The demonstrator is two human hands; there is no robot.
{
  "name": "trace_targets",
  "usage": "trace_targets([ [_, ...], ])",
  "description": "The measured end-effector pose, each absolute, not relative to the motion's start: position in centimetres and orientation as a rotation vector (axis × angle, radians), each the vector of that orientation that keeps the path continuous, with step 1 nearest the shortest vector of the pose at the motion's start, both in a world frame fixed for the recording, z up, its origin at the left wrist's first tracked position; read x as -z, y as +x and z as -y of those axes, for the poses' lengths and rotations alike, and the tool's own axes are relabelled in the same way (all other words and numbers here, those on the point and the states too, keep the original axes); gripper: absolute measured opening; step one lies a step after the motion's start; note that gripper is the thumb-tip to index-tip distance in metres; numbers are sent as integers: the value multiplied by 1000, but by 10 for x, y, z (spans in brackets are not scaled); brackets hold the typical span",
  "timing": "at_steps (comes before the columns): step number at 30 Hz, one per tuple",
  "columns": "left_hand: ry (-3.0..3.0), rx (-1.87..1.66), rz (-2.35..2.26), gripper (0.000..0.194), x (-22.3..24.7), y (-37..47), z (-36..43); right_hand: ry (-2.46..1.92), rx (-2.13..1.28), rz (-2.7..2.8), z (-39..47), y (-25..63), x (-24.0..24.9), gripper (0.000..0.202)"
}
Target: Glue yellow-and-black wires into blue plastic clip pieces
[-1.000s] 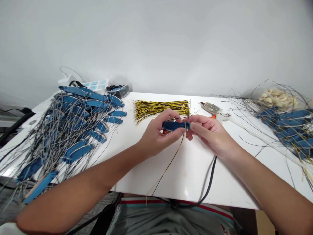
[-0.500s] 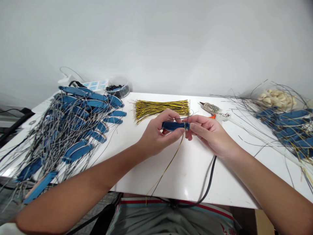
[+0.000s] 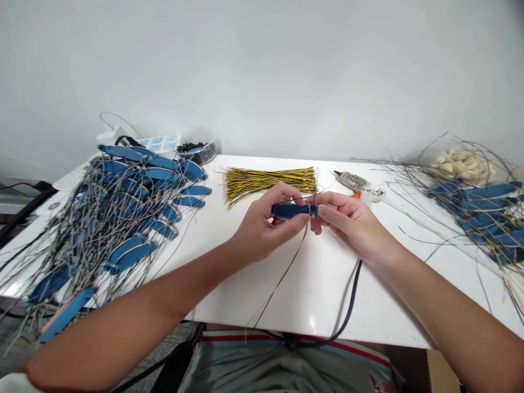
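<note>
A curved blue piece (image 3: 290,210) is held level between my hands above the white table. My left hand (image 3: 268,218) has its fingers wrapped round the left part and middle of it. My right hand (image 3: 347,221) pinches its right end between thumb and fingers. A yellow and a black wire (image 3: 286,268) hang from near that right end toward the table's front edge. Thin dark wire also rises by the fingertips. Behind my hands lies a bundle of yellow and black wires (image 3: 266,181).
Many blue pieces with grey wires (image 3: 131,254) cover the left side. More blue pieces (image 3: 491,207) lie at the right by a bag of cream-coloured parts (image 3: 464,165). A glue gun (image 3: 352,181), a tub of black parts (image 3: 198,150) and a power strip (image 3: 159,143) stand behind.
</note>
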State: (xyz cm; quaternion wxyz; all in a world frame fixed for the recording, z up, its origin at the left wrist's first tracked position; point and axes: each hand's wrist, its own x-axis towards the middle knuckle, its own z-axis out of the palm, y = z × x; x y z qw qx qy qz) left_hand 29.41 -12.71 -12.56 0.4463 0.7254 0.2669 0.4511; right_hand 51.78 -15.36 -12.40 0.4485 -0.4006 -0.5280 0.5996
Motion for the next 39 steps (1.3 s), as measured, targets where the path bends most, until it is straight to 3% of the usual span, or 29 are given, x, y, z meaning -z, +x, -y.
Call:
trace_targets([
  [39,1805,-1107,-674,23,125,294,129,-976,-1484,1306,153,517,123,28],
])
